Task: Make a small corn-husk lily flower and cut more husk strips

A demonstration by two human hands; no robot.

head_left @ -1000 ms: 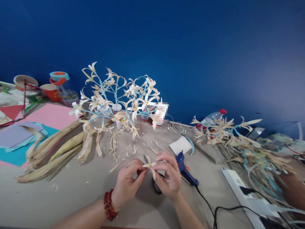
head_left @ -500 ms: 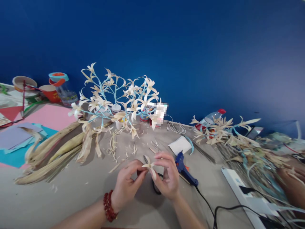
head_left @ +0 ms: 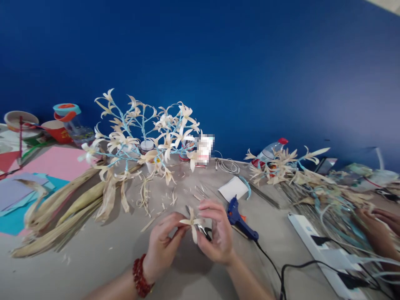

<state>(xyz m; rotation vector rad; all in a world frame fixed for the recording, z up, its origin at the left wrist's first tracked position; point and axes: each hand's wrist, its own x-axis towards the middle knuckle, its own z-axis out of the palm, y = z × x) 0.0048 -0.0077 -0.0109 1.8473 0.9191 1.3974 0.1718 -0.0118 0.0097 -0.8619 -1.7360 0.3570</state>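
Coloured paper: flat lilac sheets (head_left: 15, 191) lie overlapping at my far left, beside a pink paper sheet (head_left: 62, 162).
Husks: a long bundle of dry straw-coloured husks (head_left: 53, 208) rests on the grey tabletop (head_left: 103, 266).
Branches: pale-blue wrapped stems with cream blooms (head_left: 125, 141) spread against the blue wall.
Left hand: my left hand (head_left: 164, 239), above a red bead bracelet (head_left: 142, 275), pinches one side of a cream flower with thin, narrow petals (head_left: 191, 223) between thumb and finger.
Flower: it sits over the table between my hands, petals splayed. I judge it almost weightless, dry, bendable yet easily split or creased; best held at the centre or base where petals meet, not by the tips.
Scissors: black-handled metal scissors (head_left: 207, 233) lie behind the flower, partly hidden.
Right hand: my right hand (head_left: 218, 233) curves loosely around the flower's right side, fingers parted; I can't tell whether it touches a petal.
Glue gun: a blue glue gun (head_left: 242, 221) lies just beyond.
Power strip: a long white power strip (head_left: 301, 227) has black plugs in it; another person's hands (head_left: 371, 227) are past it.
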